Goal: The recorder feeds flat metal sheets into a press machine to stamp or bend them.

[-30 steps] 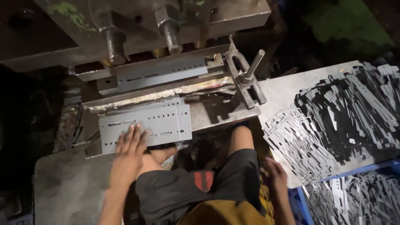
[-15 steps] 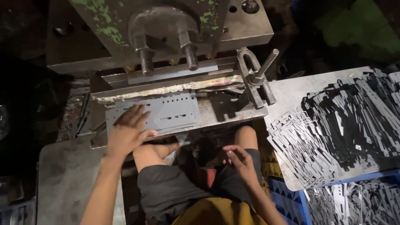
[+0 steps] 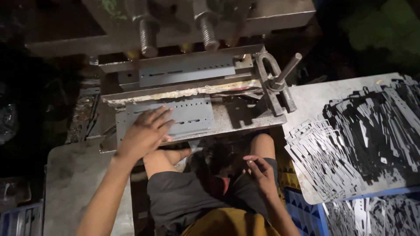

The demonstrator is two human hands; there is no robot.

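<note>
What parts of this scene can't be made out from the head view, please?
- Right hand: fingers curled over the lap; whether it holds anything is too small and dim to tell.
- Plate: its left part is covered by the left hand.
- Press: upper part cut off by the top edge.
- Crate: mostly hidden under the tray of strips.
- Far left: too dark to tell.

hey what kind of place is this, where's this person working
Probably a small metal stamping workshop. A heavy press stands over a punched metal sheet that the left hand presses flat, and a pile of cut metal strips lies on the side table.
</note>
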